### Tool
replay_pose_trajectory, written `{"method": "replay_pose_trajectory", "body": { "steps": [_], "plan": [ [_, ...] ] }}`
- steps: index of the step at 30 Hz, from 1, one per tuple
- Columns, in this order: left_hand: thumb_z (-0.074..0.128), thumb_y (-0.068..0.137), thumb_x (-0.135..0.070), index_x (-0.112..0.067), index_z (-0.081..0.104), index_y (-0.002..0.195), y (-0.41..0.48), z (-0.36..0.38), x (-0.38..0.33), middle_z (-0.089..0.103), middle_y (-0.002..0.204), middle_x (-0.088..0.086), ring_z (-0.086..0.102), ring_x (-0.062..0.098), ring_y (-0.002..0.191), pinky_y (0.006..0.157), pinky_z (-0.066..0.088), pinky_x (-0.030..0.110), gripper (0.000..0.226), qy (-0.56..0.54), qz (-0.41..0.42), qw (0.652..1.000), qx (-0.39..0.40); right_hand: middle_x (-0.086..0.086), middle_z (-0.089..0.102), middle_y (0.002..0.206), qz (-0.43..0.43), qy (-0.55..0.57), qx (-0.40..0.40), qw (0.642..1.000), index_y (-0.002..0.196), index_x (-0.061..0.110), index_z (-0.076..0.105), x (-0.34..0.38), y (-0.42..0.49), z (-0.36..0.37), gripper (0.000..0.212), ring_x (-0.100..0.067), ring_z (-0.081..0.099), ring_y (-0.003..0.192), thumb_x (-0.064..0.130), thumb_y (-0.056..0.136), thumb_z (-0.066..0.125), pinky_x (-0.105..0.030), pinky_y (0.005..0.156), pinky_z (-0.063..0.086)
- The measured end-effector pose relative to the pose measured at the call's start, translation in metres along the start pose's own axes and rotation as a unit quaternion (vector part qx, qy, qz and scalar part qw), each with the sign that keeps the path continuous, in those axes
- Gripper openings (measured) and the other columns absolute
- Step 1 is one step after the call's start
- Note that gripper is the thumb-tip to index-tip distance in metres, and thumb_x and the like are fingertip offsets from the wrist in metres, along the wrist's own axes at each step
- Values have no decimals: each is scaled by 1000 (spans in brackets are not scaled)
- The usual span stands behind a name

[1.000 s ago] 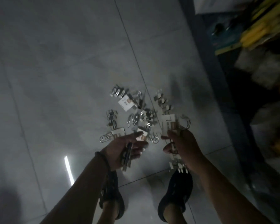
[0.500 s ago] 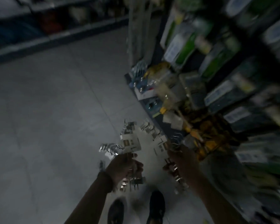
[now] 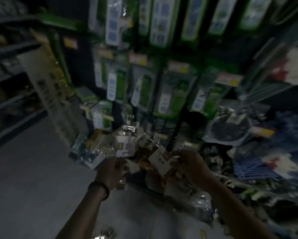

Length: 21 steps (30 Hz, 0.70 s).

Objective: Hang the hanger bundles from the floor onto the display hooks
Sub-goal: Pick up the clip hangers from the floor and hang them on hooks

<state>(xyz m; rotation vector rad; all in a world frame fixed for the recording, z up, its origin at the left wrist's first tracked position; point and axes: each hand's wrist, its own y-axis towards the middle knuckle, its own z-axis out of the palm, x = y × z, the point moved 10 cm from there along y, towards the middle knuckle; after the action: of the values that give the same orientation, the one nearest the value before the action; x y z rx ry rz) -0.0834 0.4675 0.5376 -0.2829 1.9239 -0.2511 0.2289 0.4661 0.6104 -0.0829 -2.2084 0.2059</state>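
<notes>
Your left hand (image 3: 112, 171) is closed around the first hanger bundle (image 3: 123, 146); its white card stands above your knuckles and metal clips hang below your palm. Your right hand (image 3: 191, 165) grips the second hanger bundle (image 3: 159, 159) at the card, which tilts toward the left hand. The two bundles are near each other but apart.

Compared with one second ago, your view has swung up from the floor (image 3: 24, 187) to the display rack (image 3: 172, 104). Both bundles were then held low over the pile on the tiles; they are now raised in front of the rack's lower rows, below the green packages (image 3: 144, 87). Grip on both bundles is unchanged.

Motion blur hides the individual display hooks; you cannot tell whether either bundle touches one. A dark wristband (image 3: 100, 187) sits on your left wrist. A few metal pieces (image 3: 105, 235) glint on the floor at the bottom edge of the view.
</notes>
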Motion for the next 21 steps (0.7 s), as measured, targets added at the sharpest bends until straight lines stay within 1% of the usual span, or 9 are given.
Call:
{"method": "replay_pose_trajectory", "body": {
  "steps": [3, 5, 10, 12, 14, 16, 17, 19, 21],
  "plan": [
    [68, 93, -28, -28, 79, 80, 1, 14, -73, 75, 69, -11, 65, 6, 59, 53, 48, 26, 17, -35, 61, 996, -48, 11, 75, 93, -24, -53, -45, 997, 105, 30, 71, -7, -8, -63, 15, -4, 72, 83, 24, 94, 79, -19, 63, 56],
    [66, 77, -35, -23, 75, 66, 0, 31, -109, 67, 57, -3, 58, 12, 53, 57, 43, 32, 19, -98, 83, 990, -53, 10, 72, 85, -21, -93, -70, 993, 94, 36, 65, -22, -8, -103, 14, -4, 70, 73, 30, 94, 78, -24, 59, 53],
    [84, 84, -33, -16, 55, 51, 0, 96, -183, 53, 56, 12, 59, 30, 59, 68, 52, 44, 48, -221, 164, 961, -16, 19, 69, 76, -67, -121, -131, 982, 82, 49, 59, -41, 0, -187, 34, 6, 65, 68, 23, 94, 78, -15, 54, 48],
    [83, 87, -41, -14, 56, 53, 7, 133, -205, 55, 64, 19, 61, 42, 71, 81, 55, 52, 51, -236, 147, 961, -5, 12, 67, 72, -62, -132, -146, 978, 78, 48, 58, -48, 5, -217, 29, -2, 65, 69, 31, 92, 77, -28, 60, 56],
    [73, 94, -49, -16, 64, 57, 13, 178, -223, 65, 69, 16, 69, 37, 76, 82, 57, 48, 50, -245, 113, 963, 3, 7, 67, 75, -66, -127, -142, 980, 82, 54, 62, -61, 9, -240, 30, -10, 67, 70, 30, 91, 75, -36, 62, 59],
    [64, 94, -53, -17, 69, 58, 20, 222, -234, 72, 68, 8, 74, 25, 71, 71, 61, 39, 52, -258, 102, 961, 0, 12, 67, 79, -94, -141, -135, 976, 89, 59, 66, -78, 12, -258, 35, -10, 67, 70, 24, 91, 75, -28, 61, 59],
    [63, 91, -57, -17, 75, 62, 23, 242, -235, 75, 70, 6, 75, 23, 71, 67, 62, 37, 51, -257, 102, 961, -2, 14, 68, 85, -106, -156, -129, 974, 100, 51, 71, -90, 13, -264, 29, -8, 65, 72, 23, 92, 75, -20, 61, 56],
    [67, 90, -68, -19, 83, 80, 27, 282, -231, 79, 88, 10, 74, 32, 87, 79, 62, 47, 52, -249, 94, 964, 8, 10, 72, 99, -99, -179, -121, 971, 119, 28, 76, -125, 14, -275, 24, -4, 64, 82, 26, 94, 75, -6, 58, 45],
    [63, 86, -75, -18, 84, 94, 31, 319, -225, 73, 102, 13, 69, 34, 99, 93, 56, 53, 61, -234, 81, 968, 32, 7, 75, 107, -92, -230, -108, 963, 123, 27, 75, -165, 14, -282, 26, -1, 63, 85, 30, 97, 73, -3, 55, 39]
  ]
}}
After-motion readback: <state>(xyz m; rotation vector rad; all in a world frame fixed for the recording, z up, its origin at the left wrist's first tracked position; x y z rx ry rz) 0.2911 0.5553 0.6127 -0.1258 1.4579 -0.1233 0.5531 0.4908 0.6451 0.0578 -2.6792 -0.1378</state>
